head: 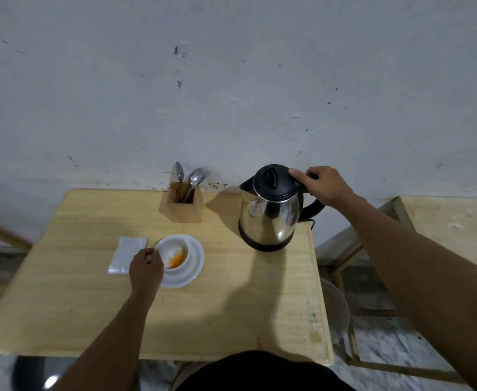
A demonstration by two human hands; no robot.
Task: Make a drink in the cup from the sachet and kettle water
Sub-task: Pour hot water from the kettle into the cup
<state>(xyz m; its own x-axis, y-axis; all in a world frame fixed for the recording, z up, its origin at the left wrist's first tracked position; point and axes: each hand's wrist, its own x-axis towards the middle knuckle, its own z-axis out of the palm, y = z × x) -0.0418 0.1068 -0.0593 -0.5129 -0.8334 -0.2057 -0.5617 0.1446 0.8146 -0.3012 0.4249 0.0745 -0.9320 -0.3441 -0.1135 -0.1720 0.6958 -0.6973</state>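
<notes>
a: what were the hands doing?

b: the right hand was wrapped round the top of the kettle handle, thumb on the lid's edge. the kettle sat on its base at the far right of the table. the left hand was closed at the near rim of the cup, which stood on a saucer, orange powder already in the bottom. it pinched something small and grey; i couldn't tell what.

a: and the sachet?

b: flat on the table just left of the saucer, the sachet looked torn open, though i couldn't be sure.

a: what worried you?

b: the pour, i'd say. a full kettle tipped fast could splash hot water on the fingers at the rim, or overfill that little cup. the cord behind might also snag.

a: how much water was in it?

b: hidden, lid shut. the spoons in the wooden holder were plain enough.
</notes>
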